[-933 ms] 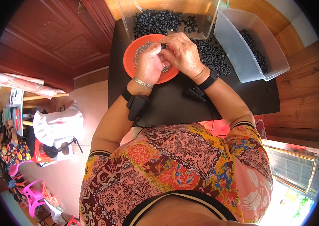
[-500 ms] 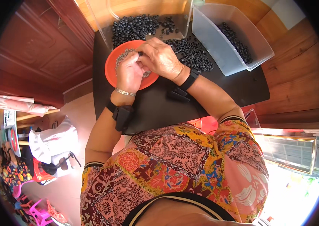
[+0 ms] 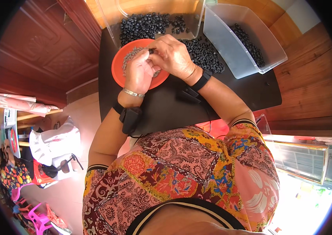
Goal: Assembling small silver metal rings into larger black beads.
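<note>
Both hands meet over an orange bowl (image 3: 118, 76) that holds many small silvery metal pieces (image 3: 129, 59). A small black piece (image 3: 151, 51) shows at the meeting fingertips, pinched by my right hand (image 3: 174, 58). My left hand (image 3: 138, 73) is closed with its fingers curled, close against the right fingertips; whatever it grips is hidden. Just beyond the bowl, a heap of black ring-shaped pieces (image 3: 144, 26) lies in a clear plastic bin (image 3: 111, 29) tipped toward me. More small black pieces (image 3: 204, 56) spread over the dark table (image 3: 166, 109) right of my right hand.
A second translucent bin (image 3: 228, 53) with black pieces stands at the right of the table. One loose black piece (image 3: 267, 83) lies near the right edge. Wood panelling (image 3: 307, 78) borders the right side. Left, on the floor, are a white bag (image 3: 54, 143) and a pink stool (image 3: 38, 219).
The whole view has shifted slightly. My hands stay together over the bowl, with the fingers a little repositioned around the black piece.
</note>
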`<state>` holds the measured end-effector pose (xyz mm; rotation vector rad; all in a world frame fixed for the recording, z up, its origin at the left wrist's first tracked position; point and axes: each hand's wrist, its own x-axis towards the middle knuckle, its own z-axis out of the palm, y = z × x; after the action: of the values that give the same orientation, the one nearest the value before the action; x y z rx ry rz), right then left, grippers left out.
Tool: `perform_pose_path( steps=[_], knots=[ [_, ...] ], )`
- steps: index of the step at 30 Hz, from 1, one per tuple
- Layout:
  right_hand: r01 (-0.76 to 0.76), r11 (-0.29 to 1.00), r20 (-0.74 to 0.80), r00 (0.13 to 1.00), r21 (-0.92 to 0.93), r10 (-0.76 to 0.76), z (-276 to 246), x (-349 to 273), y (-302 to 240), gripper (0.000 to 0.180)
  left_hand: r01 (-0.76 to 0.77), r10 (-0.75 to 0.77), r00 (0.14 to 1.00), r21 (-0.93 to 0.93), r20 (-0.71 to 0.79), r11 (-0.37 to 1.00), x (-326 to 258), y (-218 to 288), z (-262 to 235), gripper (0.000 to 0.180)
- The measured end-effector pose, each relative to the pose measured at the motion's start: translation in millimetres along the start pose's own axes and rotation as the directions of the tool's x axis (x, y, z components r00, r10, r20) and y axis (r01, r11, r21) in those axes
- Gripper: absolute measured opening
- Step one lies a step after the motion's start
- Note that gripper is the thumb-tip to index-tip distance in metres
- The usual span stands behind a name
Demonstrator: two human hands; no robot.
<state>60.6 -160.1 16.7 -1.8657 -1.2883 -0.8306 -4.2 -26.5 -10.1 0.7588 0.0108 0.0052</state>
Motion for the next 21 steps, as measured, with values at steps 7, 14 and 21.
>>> perform_pose_path(
  steps=[7, 14, 21],
  knots=[
    [-0.096, 0.989, -0.013, 0.995, 0.116, 0.099, -4.7, 2.5, -2.3, 0.031, -0.009, 0.010, 0.999, -0.020, 0.042, 1.000, 1.2, 0.0, 1.5, 0.021],
    [-0.099, 0.977, 0.008, 0.995, 0.188, 0.099, -5.9, 3.9, -3.3, 0.027, -0.029, 0.031, 0.999, -0.071, 0.032, 0.997, 0.4, 3.6, -0.1, 0.020],
    [-0.106, 0.951, -0.006, 0.994, 0.289, 0.112, -1.6, 2.8, 5.8, 0.012, -0.035, 0.034, 0.998, 0.010, 0.058, 0.999, 0.6, 5.4, -1.5, 0.020]
  ],
)
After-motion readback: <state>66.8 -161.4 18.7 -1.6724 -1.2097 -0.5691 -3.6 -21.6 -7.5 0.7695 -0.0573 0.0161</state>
